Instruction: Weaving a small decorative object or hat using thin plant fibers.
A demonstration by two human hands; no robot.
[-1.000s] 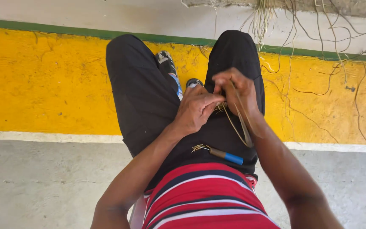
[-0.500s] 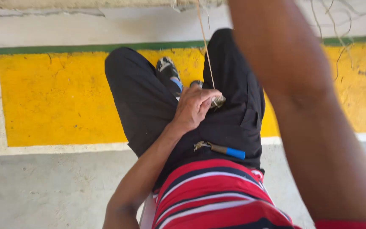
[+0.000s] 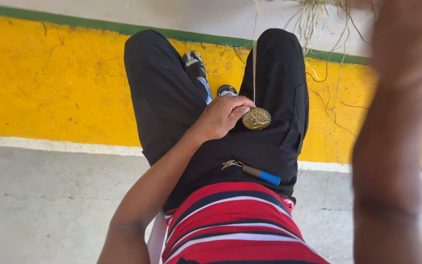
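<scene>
Left hand [image 3: 223,117] curled on lap, fingertips pinched, right forearm raised, blurred

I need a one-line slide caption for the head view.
Left hand pins small round woven straw disc on black-trousered lap; right arm raised, blurred.

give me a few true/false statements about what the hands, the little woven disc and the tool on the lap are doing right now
1. The left hand holds a small round woven disc against the right thigh. True.
2. A thin strand runs straight up from the disc. True.
3. The blue-handled tool is gripped in the left hand. False: it lies loose on the lap, below the hand.
4. The right hand rests on the disc. False: only the raised, blurred right forearm shows; the hand itself is out of view.
5. The floor band under the legs is red. False: it is a yellow band, edged with green.
</scene>
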